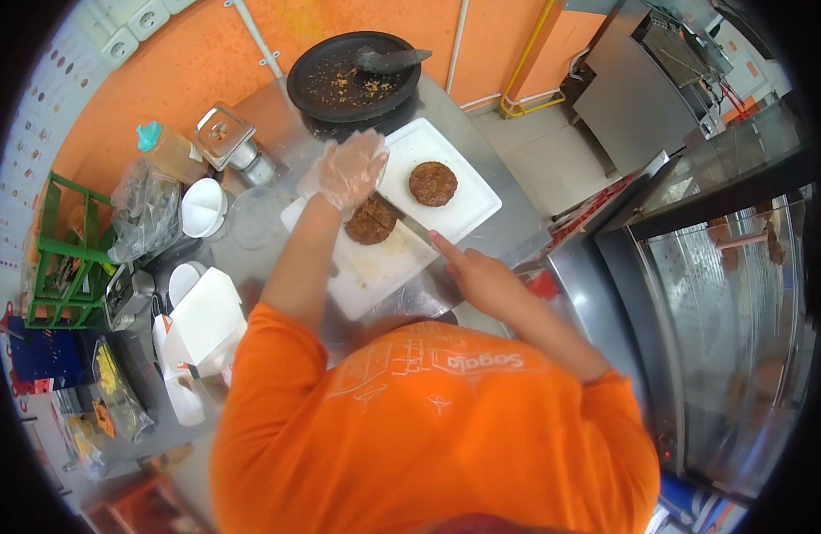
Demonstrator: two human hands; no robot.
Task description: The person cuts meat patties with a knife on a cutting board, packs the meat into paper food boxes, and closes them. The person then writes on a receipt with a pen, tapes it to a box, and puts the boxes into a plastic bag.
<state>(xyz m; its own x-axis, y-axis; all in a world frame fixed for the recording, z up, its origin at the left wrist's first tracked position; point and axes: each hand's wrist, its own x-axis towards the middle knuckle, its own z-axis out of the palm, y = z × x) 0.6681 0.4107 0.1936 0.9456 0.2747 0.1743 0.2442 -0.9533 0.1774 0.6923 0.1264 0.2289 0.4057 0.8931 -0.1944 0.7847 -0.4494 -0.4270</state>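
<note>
A cut brown patty (pixel 370 222) lies on a white cutting board (pixel 368 278) in front of me, with a dark line across it. My right hand (pixel 478 278) is closed around a knife, its index finger stretched forward. The knife's blade (pixel 410 224) reaches left to the patty. My left hand (pixel 350 167), in a clear plastic glove, hovers at the patty's far edge with its fingers stretched out. I cannot tell whether it touches the patty. A whole round patty (pixel 433 183) rests on a white tray (pixel 478 209) to the right.
At the back stands a black stone mortar (pixel 353 80) with a pestle (pixel 393 60) and crumbs. Left are a metal container (pixel 225 138), a bottle with a turquoise cap (pixel 170 147), white bowls (pixel 203 209), a green crate (pixel 68 254) and a paper box (pixel 206 316). A glass display cabinet (pixel 731 329) borders the right.
</note>
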